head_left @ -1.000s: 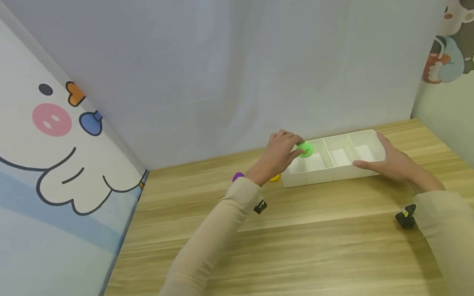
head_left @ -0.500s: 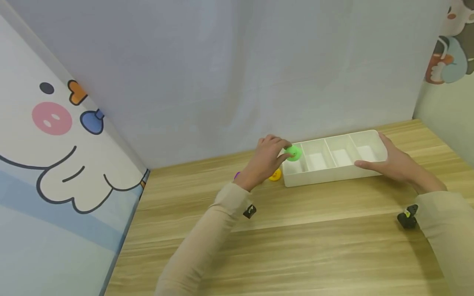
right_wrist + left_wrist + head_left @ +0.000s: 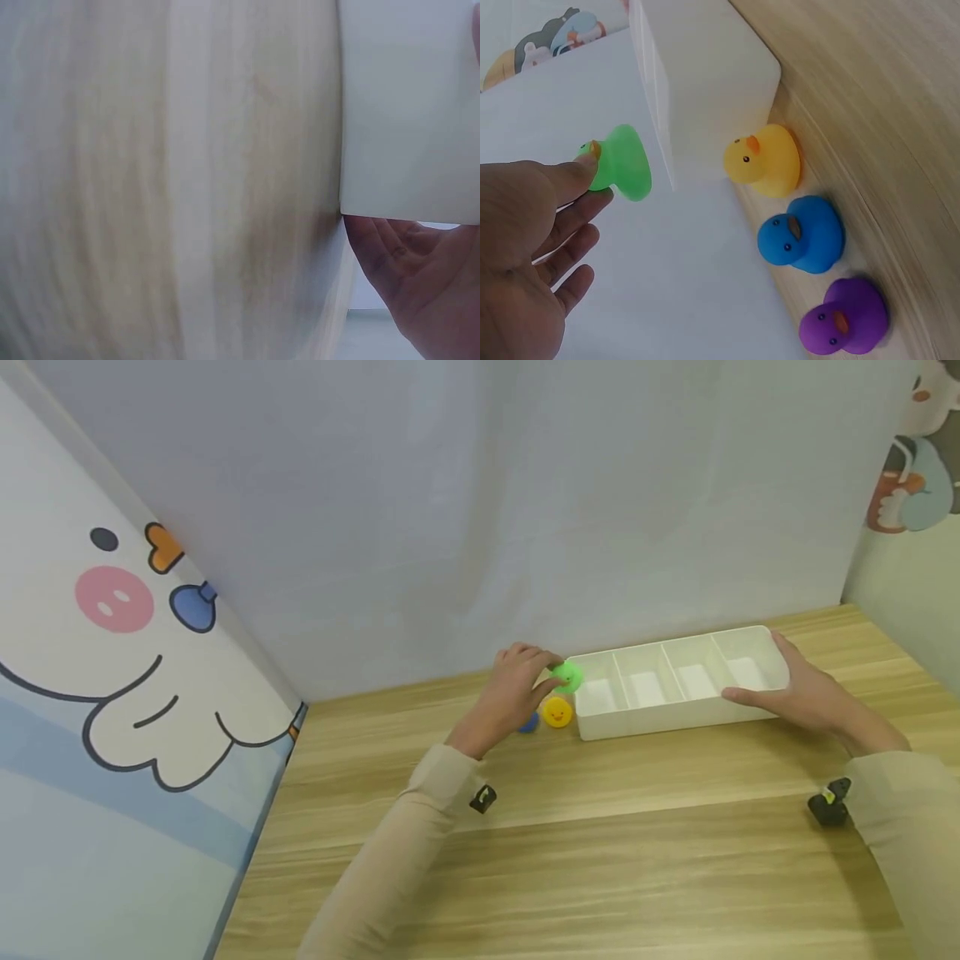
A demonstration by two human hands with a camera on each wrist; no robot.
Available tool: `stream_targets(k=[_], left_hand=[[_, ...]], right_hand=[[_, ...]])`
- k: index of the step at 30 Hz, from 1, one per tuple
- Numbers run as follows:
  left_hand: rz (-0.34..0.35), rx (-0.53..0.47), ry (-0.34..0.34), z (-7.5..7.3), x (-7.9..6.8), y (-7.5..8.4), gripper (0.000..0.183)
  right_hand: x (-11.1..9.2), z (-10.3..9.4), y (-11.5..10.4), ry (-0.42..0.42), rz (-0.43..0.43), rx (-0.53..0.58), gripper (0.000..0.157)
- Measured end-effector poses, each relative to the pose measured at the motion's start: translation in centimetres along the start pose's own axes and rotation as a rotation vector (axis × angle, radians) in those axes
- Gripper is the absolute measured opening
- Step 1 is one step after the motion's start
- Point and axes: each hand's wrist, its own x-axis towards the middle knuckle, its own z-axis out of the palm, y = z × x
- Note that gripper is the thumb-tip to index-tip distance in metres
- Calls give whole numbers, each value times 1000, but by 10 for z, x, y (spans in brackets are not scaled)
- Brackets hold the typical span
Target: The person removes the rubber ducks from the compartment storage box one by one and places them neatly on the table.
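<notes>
A green rubber duck (image 3: 626, 163) is pinched by its head between the thumb and fingers of my left hand (image 3: 513, 687), held up by the left end of a white divided box (image 3: 660, 718). Below it on the table, a yellow rubber duck (image 3: 769, 161), a blue rubber duck (image 3: 810, 236) and a purple rubber duck (image 3: 851, 319) stand in a row beside the box in the left wrist view. My left hand and arm hide the purple one in the head view. At the box's right end, my right hand (image 3: 813, 693) grips the wall, thumb along the front.
The box's several compartments, split by thin dividers, show bare floors. Behind the wooden table (image 3: 600, 860) hangs a pale curtain (image 3: 450, 527). A panel with cartoon figures (image 3: 112, 693) stands along the left edge.
My left hand has moved left with the green duck, from above the box's left compartments to just past its left end. The yellow and blue ducks have come into sight. My right hand stays at the box.
</notes>
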Motion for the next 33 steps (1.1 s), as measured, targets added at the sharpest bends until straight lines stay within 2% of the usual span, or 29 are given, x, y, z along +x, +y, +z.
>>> stream_targets(k=[9,17,33], left_hand=[[-9,-5,32,-2,-11,-7,31],[-19,2,59,-2,-28,-14,31],[-79,13,129,-12,-68,-56,26]], right_hand=[[0,-1,2,-4,4,5,124],[1,0,3,-7,7,9,124],[-1,1,1,-10,12,3,123]])
